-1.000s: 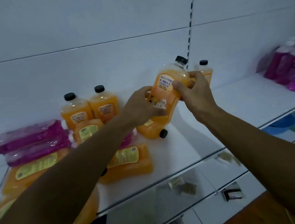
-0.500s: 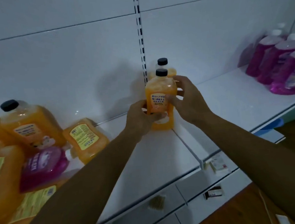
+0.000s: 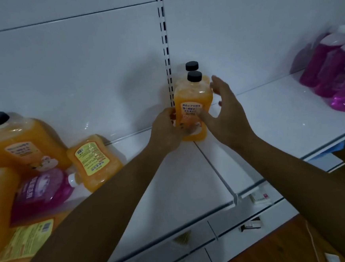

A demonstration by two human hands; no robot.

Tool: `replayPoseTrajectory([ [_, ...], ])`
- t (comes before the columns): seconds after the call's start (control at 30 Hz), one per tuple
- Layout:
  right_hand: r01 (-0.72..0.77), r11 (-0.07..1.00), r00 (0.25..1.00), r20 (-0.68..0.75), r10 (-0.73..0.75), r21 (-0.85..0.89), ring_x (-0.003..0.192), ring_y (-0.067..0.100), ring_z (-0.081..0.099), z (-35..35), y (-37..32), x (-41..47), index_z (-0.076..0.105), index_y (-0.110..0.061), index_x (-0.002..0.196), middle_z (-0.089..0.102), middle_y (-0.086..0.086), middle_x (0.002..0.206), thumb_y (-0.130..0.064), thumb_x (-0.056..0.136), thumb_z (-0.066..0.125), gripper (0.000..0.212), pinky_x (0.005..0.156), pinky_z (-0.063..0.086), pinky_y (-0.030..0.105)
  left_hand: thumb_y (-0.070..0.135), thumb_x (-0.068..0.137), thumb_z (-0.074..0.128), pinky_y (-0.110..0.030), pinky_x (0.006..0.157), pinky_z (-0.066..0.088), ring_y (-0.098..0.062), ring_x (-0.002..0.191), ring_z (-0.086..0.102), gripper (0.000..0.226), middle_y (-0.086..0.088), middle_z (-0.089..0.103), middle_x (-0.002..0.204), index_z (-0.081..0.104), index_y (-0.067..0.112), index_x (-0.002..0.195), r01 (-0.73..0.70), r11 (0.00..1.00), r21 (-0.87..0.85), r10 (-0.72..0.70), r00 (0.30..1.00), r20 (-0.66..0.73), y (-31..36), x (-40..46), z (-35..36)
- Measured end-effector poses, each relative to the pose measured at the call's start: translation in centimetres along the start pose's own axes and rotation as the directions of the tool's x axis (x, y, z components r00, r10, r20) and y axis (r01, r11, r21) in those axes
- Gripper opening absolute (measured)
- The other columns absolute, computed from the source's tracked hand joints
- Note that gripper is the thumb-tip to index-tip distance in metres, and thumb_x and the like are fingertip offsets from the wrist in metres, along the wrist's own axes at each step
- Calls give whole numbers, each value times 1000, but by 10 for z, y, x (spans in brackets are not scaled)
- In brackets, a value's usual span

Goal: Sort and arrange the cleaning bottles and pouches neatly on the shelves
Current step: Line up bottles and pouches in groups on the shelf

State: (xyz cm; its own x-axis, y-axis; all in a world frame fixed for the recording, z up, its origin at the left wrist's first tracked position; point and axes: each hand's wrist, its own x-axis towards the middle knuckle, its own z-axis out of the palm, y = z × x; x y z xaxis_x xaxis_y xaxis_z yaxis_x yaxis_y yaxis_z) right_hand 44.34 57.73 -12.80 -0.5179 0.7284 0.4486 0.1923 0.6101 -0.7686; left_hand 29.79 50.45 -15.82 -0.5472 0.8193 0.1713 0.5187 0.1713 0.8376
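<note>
So we've just set the orange bottle [image 3: 193, 108] upright at the back edge of the shelf [image 3: 274, 122], right in front of its twin [image 3: 193, 71]. Half a second ago our right hand [image 3: 226, 114] was wrapped around it; now those fingers are spread and peeling off. Our left hand [image 3: 166, 129] still curls around the base, so this one's basically placed.

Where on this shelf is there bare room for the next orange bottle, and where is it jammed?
Bare shelf runs from the standing orange bottle, which the left hand grips and the right hand flanks, to the pink bottles at far right. Another free strip lies in front, between the forearms. The left end is crowded: large orange jug, orange pouch, pink pouch overlapping.
</note>
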Motion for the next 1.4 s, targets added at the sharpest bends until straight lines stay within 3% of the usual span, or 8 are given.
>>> replayPoseTrajectory([
  [0.13, 160, 984, 982, -83, -167, -83, 140, 16, 29, 3, -18, -1, 29, -13, 148, 34, 4, 151, -24, 88, 67, 72, 107, 24, 13, 38, 70, 84, -17, 79, 39, -3, 94, 53, 75, 10, 58, 112, 50, 14, 132, 22, 985, 169, -19, 1000, -23, -1, -11, -15],
  [0.23, 264, 951, 963, -21, -270, -160, 141, 23, 28, 14, -34, -5, 33, -10, 147, 34, 8, 152, -28, 88, 64, 68, 116, 25, 34, 41, 79, 77, -23, 89, 36, -19, 115, 53, 70, -5, 56, 131, 49, 11, 136, -9, 945, 326, 13, 1000, -11, 1, -27, -31],
  [0.47, 429, 882, 903, 115, -414, -194, 139, 21, 34, 63, -72, -10, 40, -13, 143, 43, 6, 148, -41, 93, 51, 58, 116, 23, 37, 46, 88, 62, -42, 102, 44, -22, 123, 51, 56, -4, 54, 137, 51, 19, 136, -107, 760, 641, 135, 991, 5, -3, -75, -87],
  [0.77, 214, 963, 843, 529, -96, -166, 130, 23, 44, 139, -88, -45, 43, -14, 141, 44, 7, 145, -16, 99, 44, 43, 108, 36, 35, 70, 78, 58, -59, 112, 24, -41, 145, 15, 94, -8, 13, 161, 14, 30, 150, 39, 542, 839, -165, 985, 60, -54, -136, -142],
  [1.0, 86, 990, 808, 589, -4, -111, 113, 26, 58, 146, -82, -65, 54, -11, 131, 61, 11, 127, -7, 97, 40, 37, 92, 43, 27, 52, 89, 58, -60, 107, 32, -50, 143, 12, 85, -16, 7, 161, 10, 22, 152, 0, 507, 862, -174, 979, 102, -58, -136, -139],
  [1.13, -119, 987, 842, 538, 42, 109, 112, 25, 60, 137, -81, -71, 55, -9, 130, 61, 10, 125, 14, 85, 37, 53, 87, 52, 28, 44, 93, 56, -57, 110, 28, -45, 144, 17, 74, -15, 15, 160, 16, 27, 153, -71, 616, 784, -110, 978, 175, -44, -140, -148],
  [1.3, -173, 936, 910, 414, 33, 306, 107, 8, 60, 111, -89, -72, 55, -16, 132, 62, -1, 122, 22, 80, 39, 66, 82, 50, 17, 29, 97, 56, -44, 92, 49, -25, 110, 59, 37, -7, 63, 120, 54, 16, 131, -304, 826, 475, 305, 949, 78, -8, -137, -171],
  [1.4, -111, 949, 928, 373, -7, 294, 112, 4, 56, 94, -94, -65, 51, -21, 135, 61, -6, 121, 11, 86, 53, 59, 92, 49, 24, 29, 100, 51, -41, 68, 57, -20, 93, 64, 24, -2, 62, 102, 58, 13, 116, -157, 960, 231, 180, 980, -82, 12, -129, -185],
])
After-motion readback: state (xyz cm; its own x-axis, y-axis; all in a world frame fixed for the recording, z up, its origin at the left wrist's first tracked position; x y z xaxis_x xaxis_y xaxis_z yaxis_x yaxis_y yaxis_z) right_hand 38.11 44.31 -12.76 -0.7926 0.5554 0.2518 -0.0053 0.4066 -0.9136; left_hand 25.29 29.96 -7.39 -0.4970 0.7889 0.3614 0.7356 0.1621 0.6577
